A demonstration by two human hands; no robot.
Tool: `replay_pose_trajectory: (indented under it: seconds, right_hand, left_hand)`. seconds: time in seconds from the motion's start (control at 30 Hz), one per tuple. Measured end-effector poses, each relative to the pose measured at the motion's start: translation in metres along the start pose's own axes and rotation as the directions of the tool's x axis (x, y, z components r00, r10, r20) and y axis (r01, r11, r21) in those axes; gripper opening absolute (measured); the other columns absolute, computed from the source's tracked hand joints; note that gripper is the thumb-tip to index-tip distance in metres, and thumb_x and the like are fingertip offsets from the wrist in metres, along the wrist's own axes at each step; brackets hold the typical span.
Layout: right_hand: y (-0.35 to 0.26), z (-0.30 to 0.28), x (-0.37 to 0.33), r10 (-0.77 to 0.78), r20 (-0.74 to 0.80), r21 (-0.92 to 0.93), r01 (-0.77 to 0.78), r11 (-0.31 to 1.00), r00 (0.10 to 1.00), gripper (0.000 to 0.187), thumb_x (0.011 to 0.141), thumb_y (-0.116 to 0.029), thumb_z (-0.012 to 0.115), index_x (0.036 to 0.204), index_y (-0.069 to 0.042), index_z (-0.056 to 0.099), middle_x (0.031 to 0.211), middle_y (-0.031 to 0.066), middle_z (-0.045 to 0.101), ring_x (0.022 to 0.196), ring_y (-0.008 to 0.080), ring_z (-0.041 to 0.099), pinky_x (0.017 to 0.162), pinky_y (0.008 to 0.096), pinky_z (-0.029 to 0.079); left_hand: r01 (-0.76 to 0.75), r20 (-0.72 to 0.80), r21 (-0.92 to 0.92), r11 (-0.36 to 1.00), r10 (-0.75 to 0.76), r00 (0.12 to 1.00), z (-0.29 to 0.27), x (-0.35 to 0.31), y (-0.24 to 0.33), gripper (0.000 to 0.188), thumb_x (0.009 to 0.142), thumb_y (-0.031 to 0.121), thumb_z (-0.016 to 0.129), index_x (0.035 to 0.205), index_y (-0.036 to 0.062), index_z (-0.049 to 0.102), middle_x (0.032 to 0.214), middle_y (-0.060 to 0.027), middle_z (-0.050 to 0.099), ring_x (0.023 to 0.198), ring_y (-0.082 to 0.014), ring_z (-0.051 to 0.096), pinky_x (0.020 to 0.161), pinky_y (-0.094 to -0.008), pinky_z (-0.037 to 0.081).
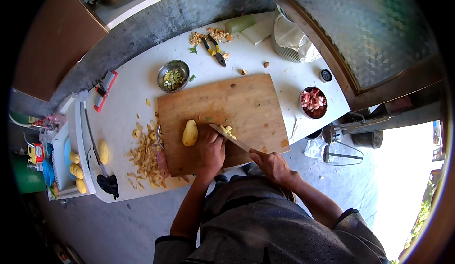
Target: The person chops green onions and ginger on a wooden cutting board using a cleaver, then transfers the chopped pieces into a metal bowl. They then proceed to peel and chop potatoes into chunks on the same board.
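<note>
A wooden cutting board [251, 93] lies in front of me. My right hand [274, 165] is wrapped round the handle of a kitchen knife [239, 143], whose blade slants up and left across the board. Pale yellow cut potato pieces [228, 132] lie against the blade's far side. My left hand [214, 152] rests on the board just left of the blade, its fingers curled downward; what is under them is hidden. Left of that hand sits a whole peeled potato [190, 133].
Peelings [146, 157] heap along the board's left edge. Beyond it are a metal bowl of chopped greens [174, 76] and pliers [214, 51]. A bowl of diced meat [313, 102] stands right. Unpeeled potatoes [76, 170] sit by the sink [71, 136] at far left.
</note>
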State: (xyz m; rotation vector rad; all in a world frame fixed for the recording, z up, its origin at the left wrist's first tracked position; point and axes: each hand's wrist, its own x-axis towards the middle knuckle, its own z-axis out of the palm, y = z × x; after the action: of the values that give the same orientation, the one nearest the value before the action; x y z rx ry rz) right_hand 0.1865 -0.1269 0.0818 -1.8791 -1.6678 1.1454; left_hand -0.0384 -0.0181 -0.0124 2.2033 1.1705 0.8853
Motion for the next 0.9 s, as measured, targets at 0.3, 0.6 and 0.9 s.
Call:
replay_pose_trajectory:
  seconds: [0.3,0.6,0.9]
  right_hand:
    - [0.003,0.001,-0.017,-0.067,-0.033,0.005,0.067,0.998,0.997,0.036,0.113,-0.034,0.054,0.132,-0.006,0.067,0.095,0.0287,0.073,0.094,0.0493,0.071,0.082,0.0546,0.056]
    - [0.004,-0.004,-0.015,-0.037,0.039,0.01,0.037,0.999,0.999,0.035,0.115,-0.033,0.05,0.132,-0.006,0.065,0.094,0.028,0.072,0.092,0.0497,0.07,0.08,0.056,0.055]
    - [0.002,0.007,0.003,-0.096,-0.056,0.033,0.098,0.995,0.994,0.038,0.114,-0.035,0.052,0.126,-0.005,0.071,0.096,0.0292,0.073,0.09,0.05,0.071,0.08,0.0557,0.055]
  left_hand:
    - [0.031,-0.034,0.049,0.998,-0.03,0.999,-0.003,-0.003,0.005,0.024,0.091,-0.001,0.073,0.115,0.0007,0.073,0.12,-0.0177,0.067,0.113,-0.0418,0.064,0.094,-0.0484,0.055]
    - [0.009,-0.07,0.008,1.0,-0.008,0.997,-0.001,-0.003,0.001,0.023,0.092,0.0,0.073,0.114,0.0013,0.074,0.117,-0.0163,0.067,0.106,-0.0402,0.067,0.088,-0.0485,0.057]
    - [0.067,0.011,0.037,0.997,-0.067,0.998,-0.003,-0.01,-0.001,0.025,0.089,-0.003,0.072,0.115,-0.0011,0.071,0.119,-0.0193,0.065,0.115,-0.0433,0.061,0.098,-0.0503,0.053]
